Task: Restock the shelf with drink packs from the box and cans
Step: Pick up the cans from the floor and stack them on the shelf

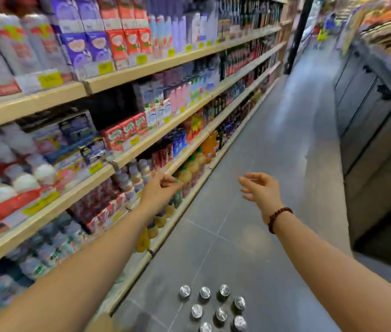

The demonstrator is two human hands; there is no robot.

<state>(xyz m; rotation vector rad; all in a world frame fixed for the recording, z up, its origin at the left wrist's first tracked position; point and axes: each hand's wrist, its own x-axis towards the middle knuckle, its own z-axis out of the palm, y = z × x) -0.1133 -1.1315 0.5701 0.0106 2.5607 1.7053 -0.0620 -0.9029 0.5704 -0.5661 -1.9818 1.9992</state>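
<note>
Both hands are empty, the left hand (159, 191) loosely curled by the shelf (127, 156), the right hand (262, 188) spread, probably between loads, cans (213, 306) waiting below.

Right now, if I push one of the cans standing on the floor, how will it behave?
The cans stand upright and tightly grouped, so a pushed one would probably bump neighbours. Round bodies would likely roll if tipped. The smooth grey floor may let them slide.

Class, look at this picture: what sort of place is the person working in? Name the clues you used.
Most likely a supermarket drinks aisle. Long wooden shelves hold rows of cartons and bottles, yellow price tags line the shelf edges, and cans stand on the floor.
</note>
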